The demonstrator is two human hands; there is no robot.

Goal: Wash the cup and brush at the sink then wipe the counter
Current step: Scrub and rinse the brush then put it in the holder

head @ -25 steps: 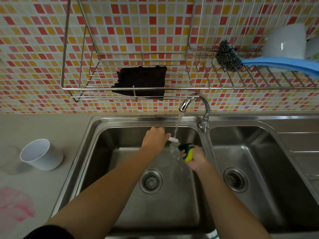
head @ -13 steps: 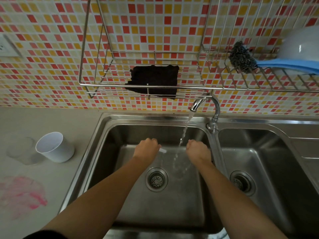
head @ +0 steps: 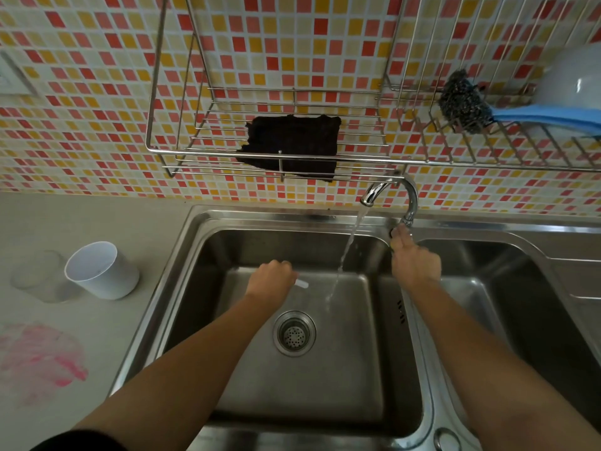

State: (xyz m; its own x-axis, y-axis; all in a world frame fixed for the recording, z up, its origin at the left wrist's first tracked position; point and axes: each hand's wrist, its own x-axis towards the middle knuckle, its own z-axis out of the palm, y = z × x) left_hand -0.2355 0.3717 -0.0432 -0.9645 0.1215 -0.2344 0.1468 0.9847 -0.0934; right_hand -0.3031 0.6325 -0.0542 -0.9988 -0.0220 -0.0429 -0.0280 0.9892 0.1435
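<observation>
**sinkside:** Here's where we are. Our left hand (head: 271, 281) is curled tight around the brush (head: 301, 283). Only its white end pokes out, low over the left basin of the sink (head: 367, 369), just beside the water stream (head: 348, 252) and not under it. Our right hand (head: 415, 265) is up at the base of the faucet (head: 413, 198), fingertips touching it.

**tilefan:** Is the right one holding anything?

**sinkside:** Honestly, we can't tell, the palm faces away from us.

**tilefan:** Our worry is wet fingers on a wet valve. If we're going for a shut-off, one slip could crank it the wrong way and send spray over the rim. The brush is thin too, so if our hold loosens it drops toward the drain (head: 294, 333).

**sinkside:** Then there's the cup (head: 100, 271). It sits on the counter (head: 97, 222) left of the sink, well apart from the water, so we're guessing it hasn't been washed yet. It'd be easy to knock over when we reach across. The pink smear (head: 39, 362) needs wiping as well, and the dark cloth (head: 289, 144) is up on the wire rack (head: 211, 153).
</observation>
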